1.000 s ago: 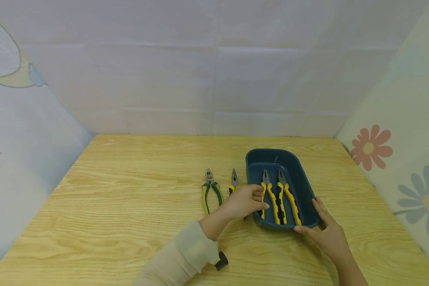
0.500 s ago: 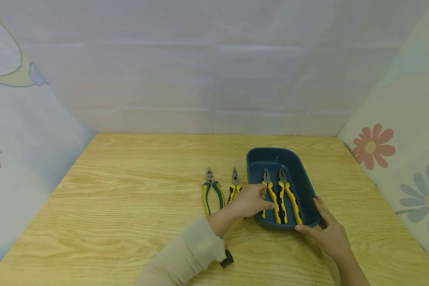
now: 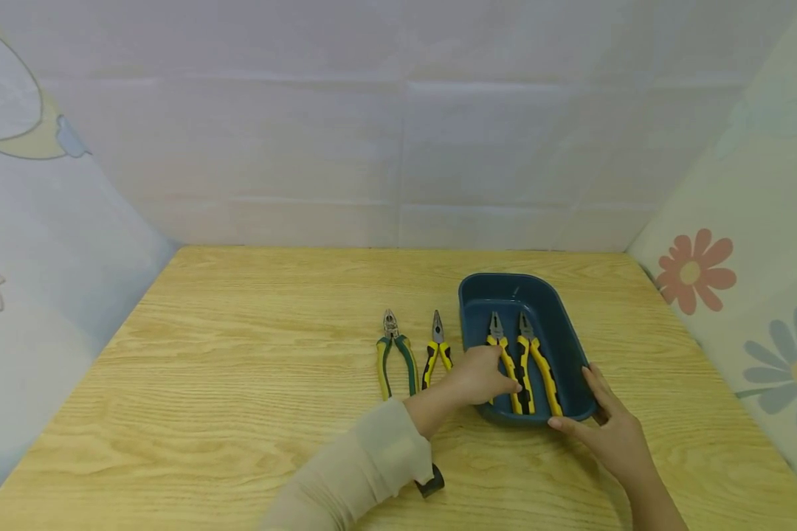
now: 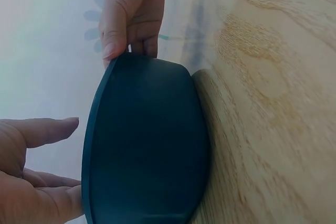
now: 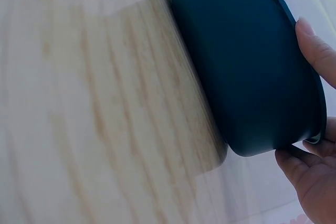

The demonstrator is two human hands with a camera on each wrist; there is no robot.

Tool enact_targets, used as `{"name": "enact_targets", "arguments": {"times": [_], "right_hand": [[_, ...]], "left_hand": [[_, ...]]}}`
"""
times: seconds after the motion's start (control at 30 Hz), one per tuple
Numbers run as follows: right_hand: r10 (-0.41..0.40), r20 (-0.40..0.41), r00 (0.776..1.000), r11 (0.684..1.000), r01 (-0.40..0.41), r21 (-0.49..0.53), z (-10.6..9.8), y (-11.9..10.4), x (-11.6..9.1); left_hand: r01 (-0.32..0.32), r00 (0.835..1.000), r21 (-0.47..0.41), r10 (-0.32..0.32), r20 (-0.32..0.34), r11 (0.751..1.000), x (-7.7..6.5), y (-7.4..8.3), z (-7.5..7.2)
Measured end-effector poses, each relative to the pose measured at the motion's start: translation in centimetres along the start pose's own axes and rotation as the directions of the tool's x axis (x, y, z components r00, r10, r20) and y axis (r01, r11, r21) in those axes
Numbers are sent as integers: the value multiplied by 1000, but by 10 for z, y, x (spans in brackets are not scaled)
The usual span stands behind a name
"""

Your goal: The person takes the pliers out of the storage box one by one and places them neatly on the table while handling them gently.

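A dark blue tray (image 3: 571, 335) stands on the table with two yellow-and-black combination pliers inside, the left pliers (image 3: 496, 326) and the right pliers (image 3: 527, 328). My left hand (image 3: 481, 375) reaches over the tray's left rim, above the left pliers' handles, partly hiding them. In the left wrist view that left hand (image 4: 34, 187) has thumb and fingers spread apart; the fingertips are hidden behind the rim. My right hand (image 3: 616, 439) grips the tray's near right corner, thumb on the rim and fingers against the outer side, as the right wrist view also shows on the tray wall (image 5: 247, 66).
Left of the tray lie yellow-and-black needle-nose pliers (image 3: 437, 330), their handles partly behind my left wrist. Farther left are green-and-yellow combination pliers (image 3: 409, 361). The wooden table (image 3: 239, 354) meets a pale back wall (image 3: 292, 162) and patterned side walls.
My left hand has shifted a little to the right, farther over the tray, uncovering more of the needle-nose pliers. The tray, its pliers and my right hand stay in place.
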State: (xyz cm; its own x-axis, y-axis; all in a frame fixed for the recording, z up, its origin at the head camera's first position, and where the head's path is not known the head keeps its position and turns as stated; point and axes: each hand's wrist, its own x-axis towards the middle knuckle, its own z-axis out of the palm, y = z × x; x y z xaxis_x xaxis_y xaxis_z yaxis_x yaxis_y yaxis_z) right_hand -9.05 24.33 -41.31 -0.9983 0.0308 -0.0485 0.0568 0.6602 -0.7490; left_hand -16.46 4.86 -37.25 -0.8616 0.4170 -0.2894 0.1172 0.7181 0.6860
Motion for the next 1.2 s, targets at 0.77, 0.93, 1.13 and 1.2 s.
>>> {"name": "enact_targets", "arguments": {"times": [0.77, 0.93, 1.13, 1.2], "right_hand": [[0, 12, 1000, 1000, 0, -16, -2, 0, 0], [-3, 12, 1000, 1000, 3, -13, -2, 0, 1], [-9, 14, 1000, 1000, 9, 9, -1, 1, 1], [-9, 15, 1000, 1000, 9, 10, -1, 1, 1]], "left_hand": [[41, 997, 270, -22, -74, 962, 17, 15, 12], [17, 998, 314, 2, -63, 949, 20, 16, 13], [11, 998, 392, 14, -61, 920, 23, 17, 16], [19, 998, 407, 8, -65, 913, 24, 18, 15]]}}
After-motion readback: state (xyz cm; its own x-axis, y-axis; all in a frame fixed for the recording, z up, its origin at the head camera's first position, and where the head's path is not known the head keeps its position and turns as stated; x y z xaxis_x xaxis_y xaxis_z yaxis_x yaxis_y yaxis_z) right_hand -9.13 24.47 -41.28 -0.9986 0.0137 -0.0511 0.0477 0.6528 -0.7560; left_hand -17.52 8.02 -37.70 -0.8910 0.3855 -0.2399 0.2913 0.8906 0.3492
